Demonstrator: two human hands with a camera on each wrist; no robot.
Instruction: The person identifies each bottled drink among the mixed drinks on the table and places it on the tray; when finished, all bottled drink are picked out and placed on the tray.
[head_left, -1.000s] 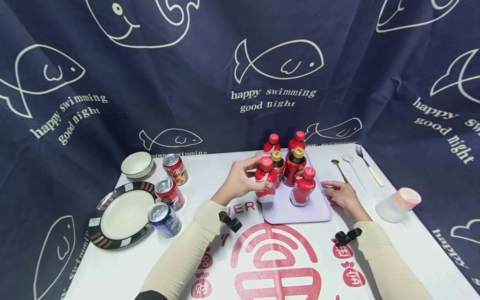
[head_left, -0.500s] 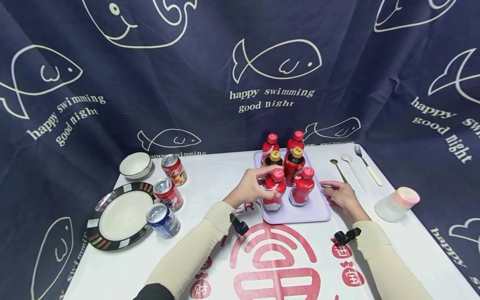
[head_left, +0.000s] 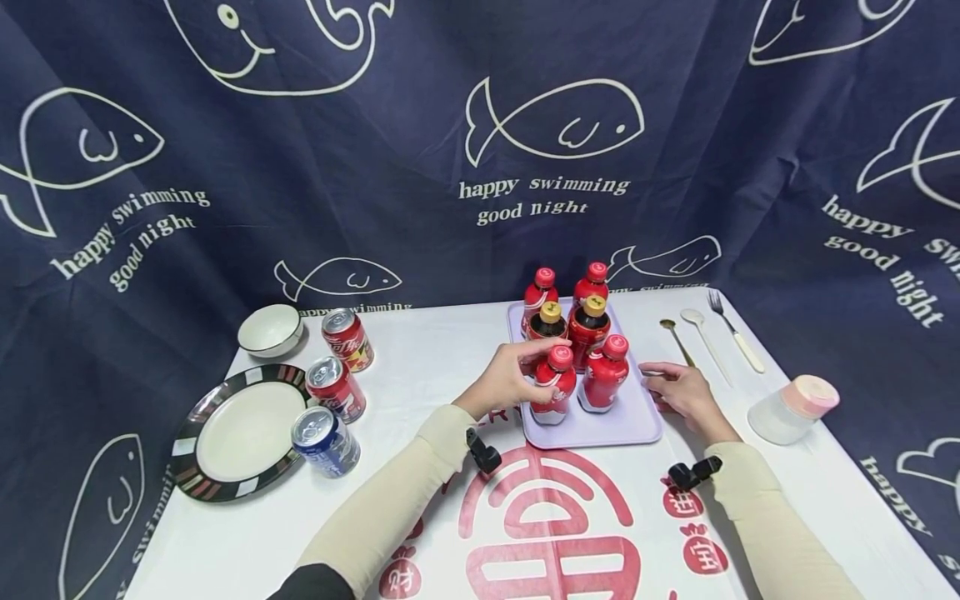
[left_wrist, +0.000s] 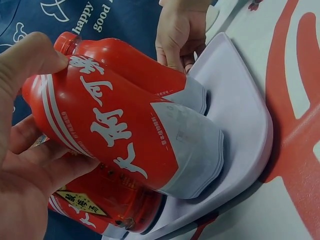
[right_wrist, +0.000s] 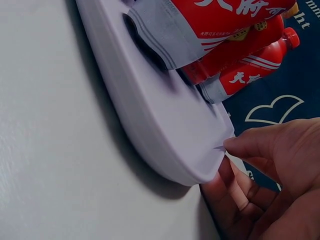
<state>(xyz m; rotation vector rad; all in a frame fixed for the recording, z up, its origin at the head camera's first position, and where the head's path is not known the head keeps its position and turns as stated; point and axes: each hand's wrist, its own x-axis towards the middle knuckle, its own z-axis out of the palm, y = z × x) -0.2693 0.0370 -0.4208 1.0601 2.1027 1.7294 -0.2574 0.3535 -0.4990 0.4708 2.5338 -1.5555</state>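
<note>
A person's left hand (head_left: 504,379) wraps a red bottle (head_left: 553,385) standing at the lavender tray's (head_left: 637,425) near-left corner, best released gently once upright, while the right hand (head_left: 684,392) pinches the tray's right rim, steadying it

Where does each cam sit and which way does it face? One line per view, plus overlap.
Head: worn on the head, looking forward and down at the table; both sleeves, left hand and right hand show.
Left wrist: by the left hand, facing the gripped front-left red bottle; thumb and fingers show.
Right wrist: low by the right hand, facing the lilac tray edge.
Shared: all three show tray and red bottles.
</note>
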